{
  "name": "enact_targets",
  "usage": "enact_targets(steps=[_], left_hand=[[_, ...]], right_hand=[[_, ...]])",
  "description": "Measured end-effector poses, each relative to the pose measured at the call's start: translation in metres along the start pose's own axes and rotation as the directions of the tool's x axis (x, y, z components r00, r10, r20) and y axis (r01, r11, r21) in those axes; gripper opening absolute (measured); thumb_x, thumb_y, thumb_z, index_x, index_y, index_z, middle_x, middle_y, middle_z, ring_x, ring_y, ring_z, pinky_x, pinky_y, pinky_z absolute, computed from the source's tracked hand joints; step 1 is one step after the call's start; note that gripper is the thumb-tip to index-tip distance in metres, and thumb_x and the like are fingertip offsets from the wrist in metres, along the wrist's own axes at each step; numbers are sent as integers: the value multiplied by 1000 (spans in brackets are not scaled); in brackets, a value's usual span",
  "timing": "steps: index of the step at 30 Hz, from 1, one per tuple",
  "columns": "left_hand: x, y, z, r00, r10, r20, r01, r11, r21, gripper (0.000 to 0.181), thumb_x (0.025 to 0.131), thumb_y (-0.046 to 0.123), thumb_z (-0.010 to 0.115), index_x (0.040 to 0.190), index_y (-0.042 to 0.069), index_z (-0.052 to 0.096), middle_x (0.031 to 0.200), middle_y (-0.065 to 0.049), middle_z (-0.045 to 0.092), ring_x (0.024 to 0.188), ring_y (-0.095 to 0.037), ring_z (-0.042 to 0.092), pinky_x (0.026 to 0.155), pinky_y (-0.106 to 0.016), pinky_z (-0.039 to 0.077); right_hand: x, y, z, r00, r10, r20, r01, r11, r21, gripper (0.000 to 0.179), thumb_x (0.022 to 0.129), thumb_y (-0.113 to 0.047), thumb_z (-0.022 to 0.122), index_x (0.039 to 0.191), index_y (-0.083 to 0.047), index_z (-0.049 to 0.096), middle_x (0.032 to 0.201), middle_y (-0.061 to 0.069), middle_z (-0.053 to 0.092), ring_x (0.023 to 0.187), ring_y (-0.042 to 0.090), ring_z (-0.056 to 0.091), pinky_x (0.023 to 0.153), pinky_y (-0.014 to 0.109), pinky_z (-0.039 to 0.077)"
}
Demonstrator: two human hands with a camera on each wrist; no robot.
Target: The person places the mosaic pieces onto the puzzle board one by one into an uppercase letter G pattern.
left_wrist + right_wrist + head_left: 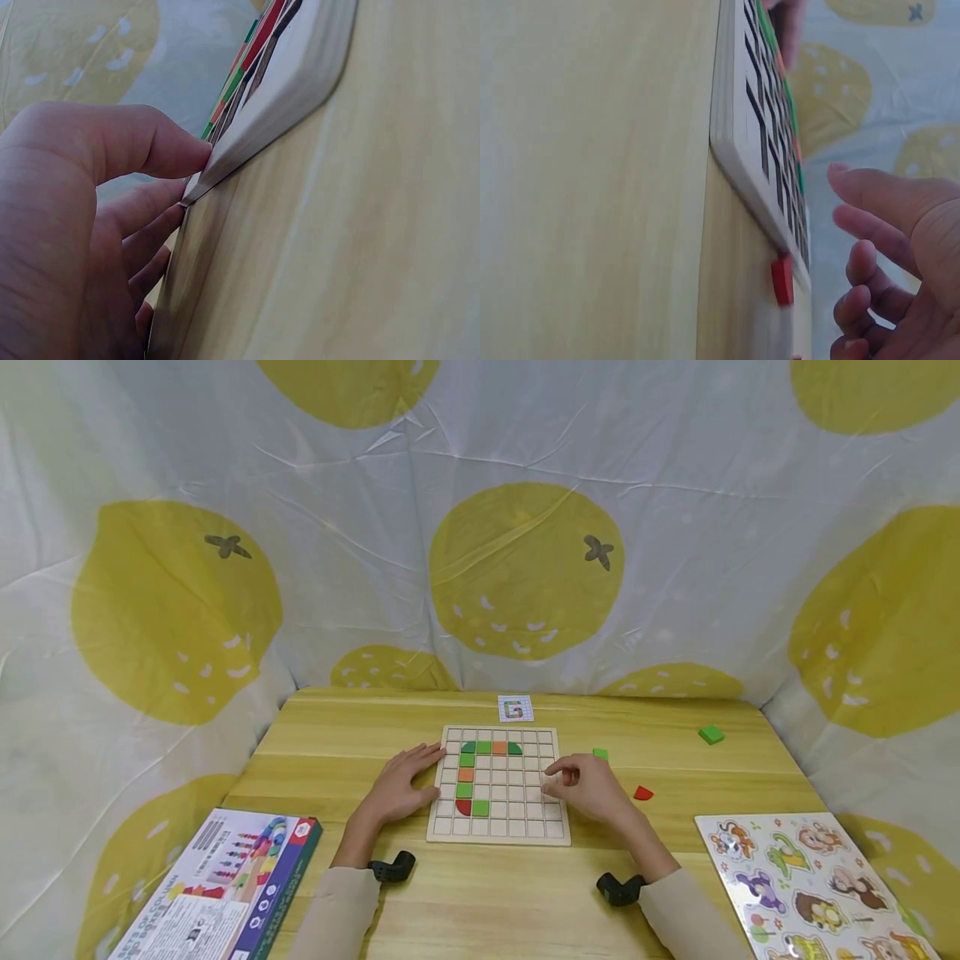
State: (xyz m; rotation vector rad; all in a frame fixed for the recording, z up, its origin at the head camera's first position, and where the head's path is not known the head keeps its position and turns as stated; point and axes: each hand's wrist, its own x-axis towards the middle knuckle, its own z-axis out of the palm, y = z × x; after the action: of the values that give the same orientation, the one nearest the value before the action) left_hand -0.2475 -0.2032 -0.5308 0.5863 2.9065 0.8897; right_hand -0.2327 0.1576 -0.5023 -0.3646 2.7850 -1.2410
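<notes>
At the middle of a wooden worktop [495,893], well in from its left and right edges, a near-square grid board [517,789] lies flat between a person's two hands, no long axis to tell. The left hand [401,781] is the nearer, fingers extended, thumb and fingertips touching the board's left edge without gripping it. The right hand [588,785] hangs at the board's right edge, thumb and forefinger apart, other fingers loosely bent; no piece shows in its grasp. A red piece [643,793] lies to that hand's right, toward the worktop's right edge, and a green tile [600,752] shows just beyond its knuckles. Coloured tiles [466,774] form a C-like run on the board. A pattern card [516,708] lies by the worktop's far edge.
</notes>
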Motion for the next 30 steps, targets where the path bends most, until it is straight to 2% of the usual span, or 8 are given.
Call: enact_targets(steps=[11,14,25,30], left_hand=[[-1,1,-1,1000,-2,9,2,1000,4,70,90,28,62,157,17,46,165,-5,40,156,-35,29,128,-58,19],[-1,0,-1,1000,1,1,-1,1000,9,70,90,28,62,157,17,46,165,-5,41,156,-35,30,128,-59,19],[-1,2,-2,1000,-6,8,6,1000,3,70,89,27,62,157,17,47,165,-4,41,156,-35,30,128,-59,19],[-1,3,-3,1000,-10,11,10,1000,0,70,89,27,62,157,16,47,165,-4,41,156,-35,29,128,-59,18]], right_hand=[[-19,39,-41,994,26,-107,-27,1000,-7,29,85,-28,85,107,-10,80,79,0,60,74,16,52,64,24,44],[-23,47,-48,993,43,-113,-44,999,-4,31,85,-31,85,108,-10,80,80,1,62,75,17,53,62,25,44],[-30,70,-61,989,88,-119,-93,995,-32,41,85,-37,84,113,-9,79,80,1,59,75,17,51,64,25,42],[-31,76,-63,990,92,-108,-99,993,-68,37,86,-32,84,113,-7,79,77,0,58,71,15,50,61,24,39]])
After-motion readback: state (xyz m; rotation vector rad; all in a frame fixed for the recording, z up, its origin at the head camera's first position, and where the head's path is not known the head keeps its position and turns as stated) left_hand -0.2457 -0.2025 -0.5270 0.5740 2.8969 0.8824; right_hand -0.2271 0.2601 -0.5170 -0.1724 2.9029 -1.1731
